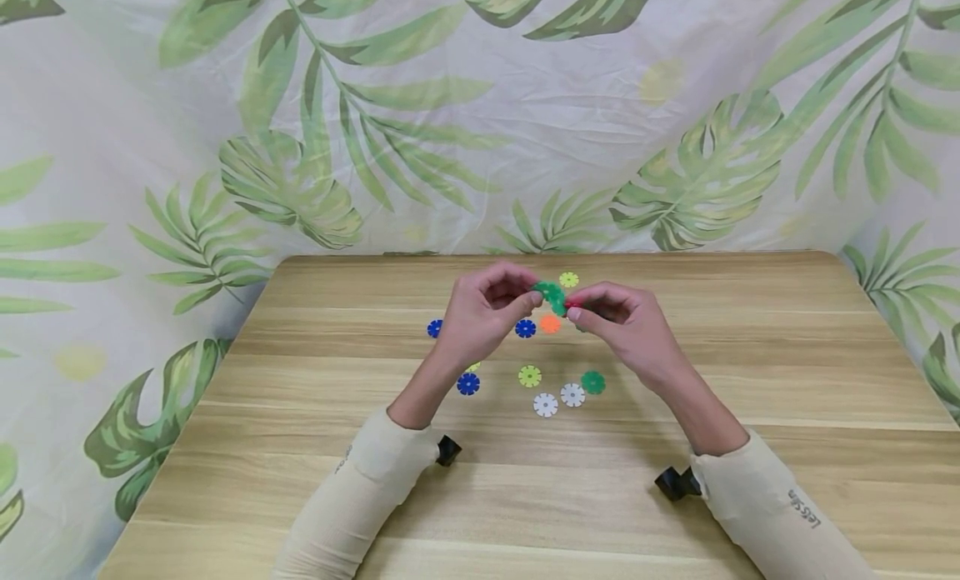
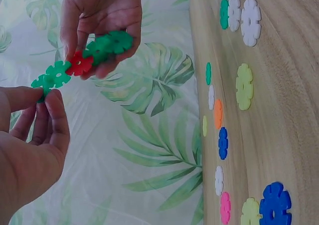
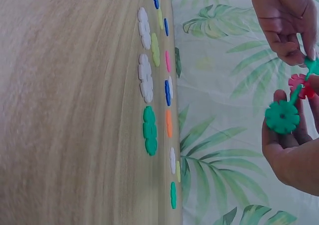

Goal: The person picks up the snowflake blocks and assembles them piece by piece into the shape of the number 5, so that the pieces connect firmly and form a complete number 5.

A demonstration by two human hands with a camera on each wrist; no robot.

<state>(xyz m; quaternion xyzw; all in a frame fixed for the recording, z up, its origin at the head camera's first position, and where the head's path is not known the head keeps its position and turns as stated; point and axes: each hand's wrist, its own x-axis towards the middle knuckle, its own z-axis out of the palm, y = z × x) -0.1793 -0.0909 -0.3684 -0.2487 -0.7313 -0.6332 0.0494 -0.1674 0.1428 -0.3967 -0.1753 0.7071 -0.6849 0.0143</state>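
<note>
Both hands hold one joined chain of notched snowflake discs above the table. My left hand [image 1: 480, 313] pinches the chain's green discs [image 2: 56, 74] at one end between thumb and fingertips. My right hand [image 1: 626, 326] grips the other part, around a red disc [image 2: 79, 64] and further green discs [image 2: 108, 45]. In the right wrist view, a round green disc [image 3: 282, 117] faces the camera in front of the right hand's fingers, with the red disc beside it. The fingers partly hide where the discs join.
On the wooden table [image 1: 570, 505] lie loose discs: blue [image 1: 468, 384], yellow [image 1: 529, 376], white [image 1: 545, 405], green [image 1: 593, 382] and orange [image 1: 550, 323]. A pink disc [image 2: 226, 208] shows in the left wrist view. A leaf-patterned cloth [image 1: 420, 147] hangs behind the table's far edge.
</note>
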